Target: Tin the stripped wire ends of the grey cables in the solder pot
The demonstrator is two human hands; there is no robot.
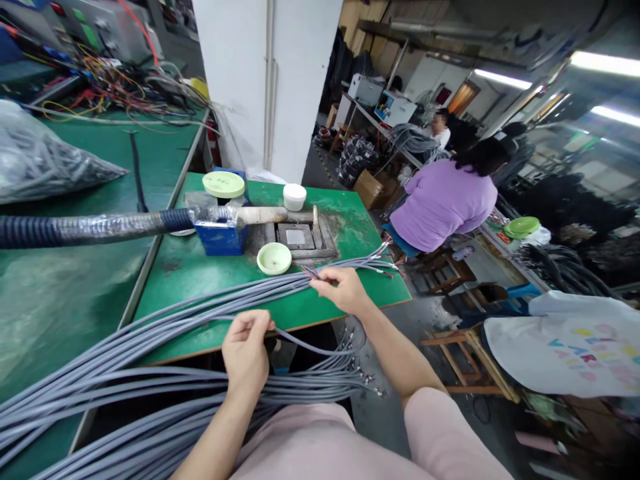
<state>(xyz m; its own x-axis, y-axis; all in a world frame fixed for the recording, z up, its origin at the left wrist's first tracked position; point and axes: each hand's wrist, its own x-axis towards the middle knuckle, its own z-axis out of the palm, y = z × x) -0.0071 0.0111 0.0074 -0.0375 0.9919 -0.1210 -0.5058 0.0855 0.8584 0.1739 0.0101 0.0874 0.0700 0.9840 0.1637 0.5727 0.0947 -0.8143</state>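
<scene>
Pinching one cable (300, 343) near the bowl (274, 259)

With left grip (247, 353), holding the cable closed between fingers, on near side of the bowl. With right grip (341, 288), also closed, pinching thin wires (309, 271) at the cable's end, right of the bowl. On the table (170, 287), seeing a bundle (250, 293) laid just before the bowl, and a jar (295, 197) behind it.

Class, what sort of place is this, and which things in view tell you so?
Probably a cable-assembly workshop: long grey cables with stripped ends lie across a green workbench, and a tangle of coloured wires sits further back.
</scene>
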